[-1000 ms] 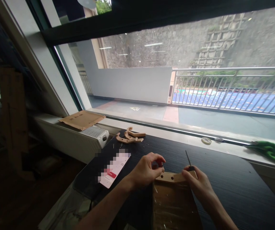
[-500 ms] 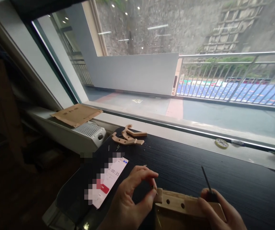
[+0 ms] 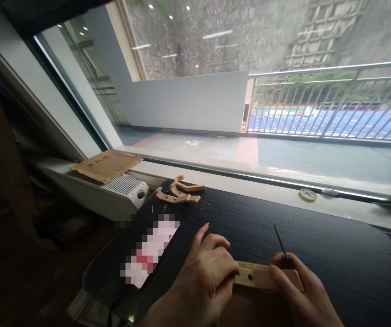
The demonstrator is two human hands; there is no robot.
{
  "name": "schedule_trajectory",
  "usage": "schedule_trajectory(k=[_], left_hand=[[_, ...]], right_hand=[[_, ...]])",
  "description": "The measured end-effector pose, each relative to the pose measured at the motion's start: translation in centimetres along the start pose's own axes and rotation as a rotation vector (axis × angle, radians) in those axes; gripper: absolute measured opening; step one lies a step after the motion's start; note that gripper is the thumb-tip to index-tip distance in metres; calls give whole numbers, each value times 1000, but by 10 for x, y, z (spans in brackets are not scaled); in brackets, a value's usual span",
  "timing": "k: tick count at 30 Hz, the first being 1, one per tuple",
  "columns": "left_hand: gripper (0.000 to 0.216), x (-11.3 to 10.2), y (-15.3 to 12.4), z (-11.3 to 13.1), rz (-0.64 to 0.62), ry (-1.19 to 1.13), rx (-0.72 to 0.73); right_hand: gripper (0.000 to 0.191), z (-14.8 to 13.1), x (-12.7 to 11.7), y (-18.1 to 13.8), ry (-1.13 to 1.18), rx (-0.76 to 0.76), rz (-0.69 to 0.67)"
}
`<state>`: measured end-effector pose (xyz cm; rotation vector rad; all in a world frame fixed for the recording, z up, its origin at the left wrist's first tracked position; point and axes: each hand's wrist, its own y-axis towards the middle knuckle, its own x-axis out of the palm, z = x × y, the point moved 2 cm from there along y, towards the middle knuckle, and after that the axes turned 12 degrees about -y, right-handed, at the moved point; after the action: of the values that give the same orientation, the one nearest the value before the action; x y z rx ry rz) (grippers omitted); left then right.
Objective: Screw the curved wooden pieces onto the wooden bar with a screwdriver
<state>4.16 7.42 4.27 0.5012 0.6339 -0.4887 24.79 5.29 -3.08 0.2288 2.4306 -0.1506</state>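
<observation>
My right hand (image 3: 306, 284) is closed around a screwdriver (image 3: 280, 243) with a thin dark shaft, which points up and away to the left. Its thumb also presses on the right end of a pale wooden piece (image 3: 258, 278) with a dark round hole. At the piece's left end, my left hand (image 3: 211, 272) is closed, thumb and index finger pinched together against the wood. Whatever lies between those fingertips is hidden. Below the wooden piece is a brown surface, mostly cut off by the frame's bottom.
Curved wooden hooks (image 3: 177, 196) lie at the table's far left corner, with small screws (image 3: 164, 207) nearby. A phone (image 3: 152, 254) lies left of my left hand. A tape roll (image 3: 308, 195) is on the windowsill. A brown envelope (image 3: 108, 164) rests on a white appliance (image 3: 127, 193).
My left hand has moved from an open-ringed pinch beside the wooden piece to its left end, covering one of the holes. My right hand keeps its hold. The view has shifted slightly.
</observation>
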Motion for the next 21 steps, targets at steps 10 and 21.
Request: schedule_trajectory(k=[10, 21], left_hand=[[19, 5, 0, 1, -126, 154, -33], [15, -16, -7, 6, 98, -15, -10]], right_hand=[[22, -17, -2, 7, 61, -46, 14], [24, -15, -5, 11, 55, -62, -21]])
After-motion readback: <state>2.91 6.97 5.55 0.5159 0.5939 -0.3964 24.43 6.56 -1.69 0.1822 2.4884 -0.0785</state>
